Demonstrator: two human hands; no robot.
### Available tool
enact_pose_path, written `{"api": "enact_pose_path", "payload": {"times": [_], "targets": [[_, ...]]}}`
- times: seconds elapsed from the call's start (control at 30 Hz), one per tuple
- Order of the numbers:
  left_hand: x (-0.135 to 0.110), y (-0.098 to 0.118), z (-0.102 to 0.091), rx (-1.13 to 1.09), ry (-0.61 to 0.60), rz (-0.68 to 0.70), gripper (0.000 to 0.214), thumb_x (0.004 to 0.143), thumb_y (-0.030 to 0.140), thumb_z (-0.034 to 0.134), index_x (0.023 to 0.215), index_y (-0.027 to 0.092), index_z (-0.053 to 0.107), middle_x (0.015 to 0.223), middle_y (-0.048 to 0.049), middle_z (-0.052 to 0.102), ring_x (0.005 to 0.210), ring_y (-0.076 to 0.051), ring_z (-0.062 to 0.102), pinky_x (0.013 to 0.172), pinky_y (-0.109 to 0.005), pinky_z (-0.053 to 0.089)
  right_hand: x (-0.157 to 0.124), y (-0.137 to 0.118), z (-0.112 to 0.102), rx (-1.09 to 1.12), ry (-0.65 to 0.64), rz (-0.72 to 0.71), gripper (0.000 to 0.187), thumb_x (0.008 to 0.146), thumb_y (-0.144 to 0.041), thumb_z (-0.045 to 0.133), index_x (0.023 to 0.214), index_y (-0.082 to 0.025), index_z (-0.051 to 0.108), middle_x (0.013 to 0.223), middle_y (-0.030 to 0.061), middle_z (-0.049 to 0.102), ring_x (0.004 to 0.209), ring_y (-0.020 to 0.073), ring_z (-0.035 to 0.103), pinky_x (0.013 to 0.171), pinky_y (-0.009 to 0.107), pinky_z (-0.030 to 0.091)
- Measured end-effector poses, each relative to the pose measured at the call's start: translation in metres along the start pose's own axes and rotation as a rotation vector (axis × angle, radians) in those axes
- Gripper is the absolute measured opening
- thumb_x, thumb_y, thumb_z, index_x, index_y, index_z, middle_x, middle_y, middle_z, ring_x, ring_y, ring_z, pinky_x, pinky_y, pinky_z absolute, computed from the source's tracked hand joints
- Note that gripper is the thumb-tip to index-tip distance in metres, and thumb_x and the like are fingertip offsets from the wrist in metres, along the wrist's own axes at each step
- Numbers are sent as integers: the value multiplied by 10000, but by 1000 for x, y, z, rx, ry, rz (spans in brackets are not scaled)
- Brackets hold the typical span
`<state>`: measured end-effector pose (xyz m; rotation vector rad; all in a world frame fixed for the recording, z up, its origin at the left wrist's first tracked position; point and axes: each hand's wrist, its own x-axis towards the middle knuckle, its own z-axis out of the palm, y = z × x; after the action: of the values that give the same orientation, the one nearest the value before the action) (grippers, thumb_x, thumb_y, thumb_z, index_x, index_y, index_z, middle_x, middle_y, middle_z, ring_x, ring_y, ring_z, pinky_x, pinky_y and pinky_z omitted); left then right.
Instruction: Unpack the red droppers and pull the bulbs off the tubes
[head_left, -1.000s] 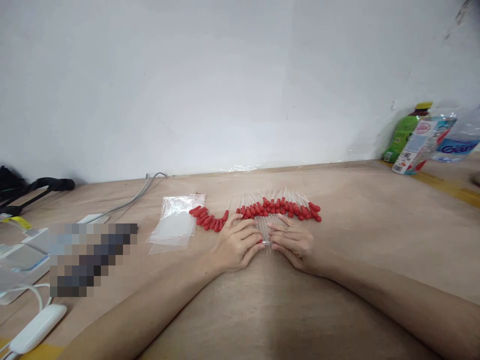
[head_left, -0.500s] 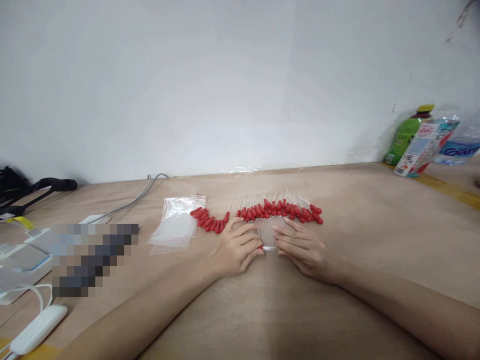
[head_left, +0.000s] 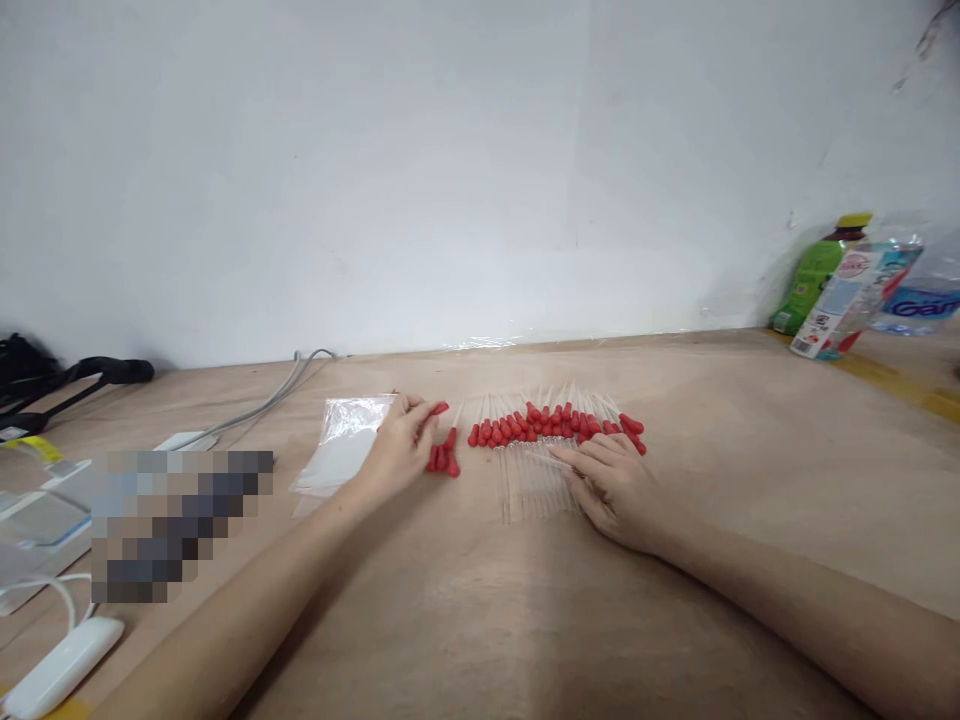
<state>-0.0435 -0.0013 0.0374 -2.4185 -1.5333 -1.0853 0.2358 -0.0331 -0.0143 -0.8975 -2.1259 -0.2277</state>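
Note:
My left hand [head_left: 399, 442] pinches a red rubber bulb [head_left: 440, 408] between thumb and fingers, above a few loose red bulbs [head_left: 442, 461]. My right hand [head_left: 616, 492] holds a thin clear glass dropper tube [head_left: 550, 457], its end pointing left. Beneath that tube, a row of clear glass tubes [head_left: 517, 497] lies side by side on the table. Just behind them are several droppers with red bulbs [head_left: 517, 425] fitted, tips toward the wall. My left hand hides some of the loose bulbs.
Clear plastic bags [head_left: 341, 450] lie left of my left hand. Farther left are a power strip [head_left: 52, 540], cables [head_left: 262, 405], a white plug-like device [head_left: 64, 665] and a pixelated patch. Bottles [head_left: 814, 280] stand at the back right by the wall [head_left: 480, 180].
My left hand has moved left and away from the glass tubes to the loose bulbs, and now pinches one. My right hand has lifted a single tube off the row, which lies uncovered.

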Motion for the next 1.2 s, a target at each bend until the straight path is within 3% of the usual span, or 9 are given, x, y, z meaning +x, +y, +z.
{"api": "enact_pose_path", "payload": {"times": [0.2, 0.4, 0.6, 0.8, 0.93, 1.07, 1.2], "targets": [[20, -37, -38, -28, -164, -267, 333, 738, 367, 529, 1012, 176, 532, 809, -26, 593, 605, -135, 557, 570, -268, 455, 22, -19, 9, 41, 57, 52, 192, 822, -177, 473, 894, -195, 650, 689, 9, 626, 665, 126, 483, 696, 298, 295], [23, -43, -50, 7, -245, -327, 304, 673, 435, 576, 830, 185, 507, 816, -15, 616, 575, -120, 541, 502, -228, 406, 36, -31, 20, -138, -13, -24, 177, 778, -149, 478, 685, -178, 626, 589, 17, 590, 653, 145, 462, 675, 319, 249], [22, -42, -44, 87, -377, -271, 272, 672, 447, 580, 767, 194, 550, 794, -10, 638, 621, -147, 551, 553, -256, 414, 33, -36, 25, -180, -95, -49, 148, 752, -163, 501, 623, -166, 573, 628, 26, 598, 657, 144, 448, 670, 328, 234], [20, -45, -39, 107, -437, -208, 240, 684, 445, 580, 722, 210, 611, 783, -8, 652, 694, -171, 565, 633, -275, 430, 32, -42, 24, -151, -107, 3, 211, 762, -344, 544, 654, -170, 594, 635, 18, 602, 672, 151, 452, 714, 353, 229], [21, -46, -35, 151, -328, -155, 320, 757, 474, 495, 740, 198, 658, 826, -47, 638, 738, -185, 559, 677, -296, 430, 31, -45, 26, -133, -108, -5, 330, 745, -463, 554, 614, -162, 583, 642, 33, 603, 677, 156, 454, 733, 364, 229], [18, -40, -21, 186, -190, -67, 282, 748, 432, 533, 741, 182, 663, 838, -73, 604, 851, -217, 548, 788, -350, 418, 33, -46, 25, -70, -103, -2, 375, 759, -513, 525, 652, -163, 607, 658, 41, 618, 682, 156, 452, 734, 363, 232], [12, -25, -5, 240, -217, 10, 249, 727, 438, 564, 739, 207, 656, 886, -66, 583, 944, -250, 511, 843, -406, 384, 32, -43, 18, -37, -66, 13, 309, 786, -457, 523, 842, -177, 641, 719, 40, 643, 699, 158, 466, 730, 355, 237]]}}
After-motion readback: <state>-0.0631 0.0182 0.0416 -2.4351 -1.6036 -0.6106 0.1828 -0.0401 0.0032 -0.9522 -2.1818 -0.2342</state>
